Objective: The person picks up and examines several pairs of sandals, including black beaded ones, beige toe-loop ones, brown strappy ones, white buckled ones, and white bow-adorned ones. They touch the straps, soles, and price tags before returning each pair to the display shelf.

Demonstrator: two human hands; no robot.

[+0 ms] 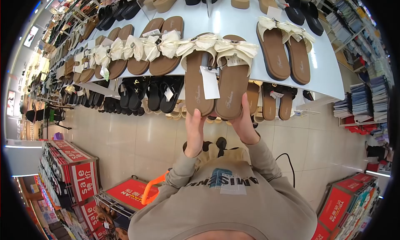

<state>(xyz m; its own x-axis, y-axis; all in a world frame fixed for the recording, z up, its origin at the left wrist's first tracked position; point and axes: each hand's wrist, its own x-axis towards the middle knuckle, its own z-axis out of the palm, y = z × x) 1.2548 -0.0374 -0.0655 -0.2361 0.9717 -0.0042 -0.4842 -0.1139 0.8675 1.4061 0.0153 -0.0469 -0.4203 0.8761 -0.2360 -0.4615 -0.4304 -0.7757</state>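
Holding a pair of brown sandals (231, 90) up at the front edge of a white shelf (233, 21), we have the left hand (195, 127) closed around the heel of one sole and the right hand (243, 123) closed around the heel of the other, fingers curled beneath. The toes point away from us, and the cream bows (216, 46) lie level with a row of matching pairs (141, 48) that runs off to the left. We judge the step in hand to be a close look at the pair, or its lining-up with that row; we cannot tell which. Either way, the next move calls for keeping both soles side by side and level, and for minding the white tag (209, 82) that hangs between them, its face too small to read. Each insole carries a line of script that looks like "Fashion", though we would not swear to it. Below the shelf, black sandals (154, 94) stand on a lower tier. On the floor to the left, red signs (85, 183) read "sale" in white beside characters we cannot make out. The lettering across the grey sweatshirt (221, 198) runs upside down to us and does not read clearly.
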